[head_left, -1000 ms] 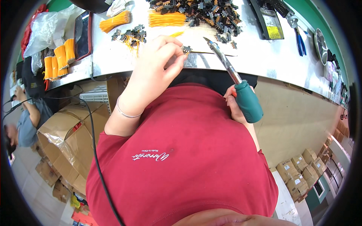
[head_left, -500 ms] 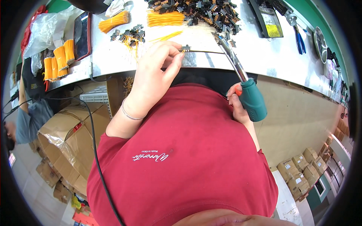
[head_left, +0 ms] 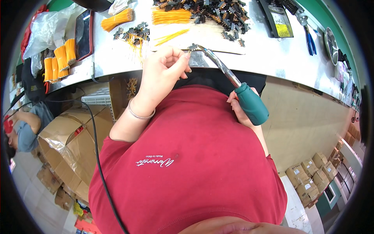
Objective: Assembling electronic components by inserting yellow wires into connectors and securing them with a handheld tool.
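My left hand pinches a short yellow wire just below a small black slide switch; the switch sticks out beyond the fingertips, over the table's near edge. My right hand grips a soldering iron by its green handle, which hides part of the fingers. The iron's metal shaft slants up and to the left, and its tip is at or very near the switch; I cannot tell whether they touch. Cut yellow wires lie on the pale work board beyond my left hand.
A heap of black switches spreads at the back, beside a yellow wire bundle. Switches with wires lie to the left. A red-edged tablet and wire bundles are farther left. A black tray stands right. One co-worker is at far left.
The soldering iron has swung left, bringing its tip from the right side of the board to the switch. My left hand has shifted slightly, and the switch is a little higher.
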`<state>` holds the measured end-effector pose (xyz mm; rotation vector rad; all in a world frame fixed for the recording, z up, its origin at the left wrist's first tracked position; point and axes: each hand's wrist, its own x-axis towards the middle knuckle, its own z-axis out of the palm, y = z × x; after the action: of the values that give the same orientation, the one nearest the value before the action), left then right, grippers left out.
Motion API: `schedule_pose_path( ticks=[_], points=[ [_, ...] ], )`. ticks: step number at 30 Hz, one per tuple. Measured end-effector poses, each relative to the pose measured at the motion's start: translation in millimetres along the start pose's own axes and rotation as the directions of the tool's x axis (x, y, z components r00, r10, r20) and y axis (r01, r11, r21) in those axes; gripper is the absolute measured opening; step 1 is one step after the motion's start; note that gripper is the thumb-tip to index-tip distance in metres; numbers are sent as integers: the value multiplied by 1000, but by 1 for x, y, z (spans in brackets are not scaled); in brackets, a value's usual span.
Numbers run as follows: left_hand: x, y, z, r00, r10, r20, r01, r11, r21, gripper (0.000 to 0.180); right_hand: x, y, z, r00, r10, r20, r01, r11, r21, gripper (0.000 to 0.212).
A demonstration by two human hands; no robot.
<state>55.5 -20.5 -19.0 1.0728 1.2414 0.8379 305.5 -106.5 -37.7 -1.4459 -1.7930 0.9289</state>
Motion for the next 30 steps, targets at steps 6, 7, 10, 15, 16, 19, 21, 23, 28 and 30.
schedule_pose_path(
  ticks=[6, 7, 10, 15, 16, 19, 21, 23, 28, 30],
  points=[
    [2, -4, 4, 1000, -1, -13, 1, 1000, -24, 15, 0, 1, -3, 998, -35, 60, 39, 997, -70, 14],
    [2, -4, 4, 1000, -3, -12, 3, 1000, -15, 15, 0, 1, -3, 998, 2, 67, 0, 999, -41, 14],
    [4, -4, 4, 1000, -1, -15, 1, 1000, -5, 15, 2, 0, -2, 998, 0, 66, 2, 999, -38, 13],
    [4, -6, 6, 999, 18, -26, -18, 1000, 1, 15, -1, 6, 1, 998, -47, 37, 49, 997, -59, 12],
    [4, -6, 7, 999, 21, -30, -21, 1000, -1, 15, 0, 5, 1, 998, -48, 41, 51, 996, -69, 12],
    [4, -7, 7, 999, 21, -37, -21, 1000, -3, 15, 2, 2, -2, 997, -42, 57, 47, 996, -73, 12],
    [3, -6, 7, 999, 23, -37, -23, 1000, -1, 15, 1, 1, -2, 997, -37, 64, 41, 997, -68, 12],
    [3, -5, 8, 998, 18, -56, -18, 1000, 11, 15, 1, 2, -3, 997, -8, 81, 13, 999, -53, 11],
    [3, -8, 10, 998, 24, -64, -24, 1000, 1, 15, 0, 4, -1, 997, -11, 70, 14, 999, -39, 9],
    [4, -8, 10, 998, 23, -64, -23, 1000, -2, 15, -1, 5, -1, 998, 0, 58, 1, 1000, -20, 9]
  ],
)
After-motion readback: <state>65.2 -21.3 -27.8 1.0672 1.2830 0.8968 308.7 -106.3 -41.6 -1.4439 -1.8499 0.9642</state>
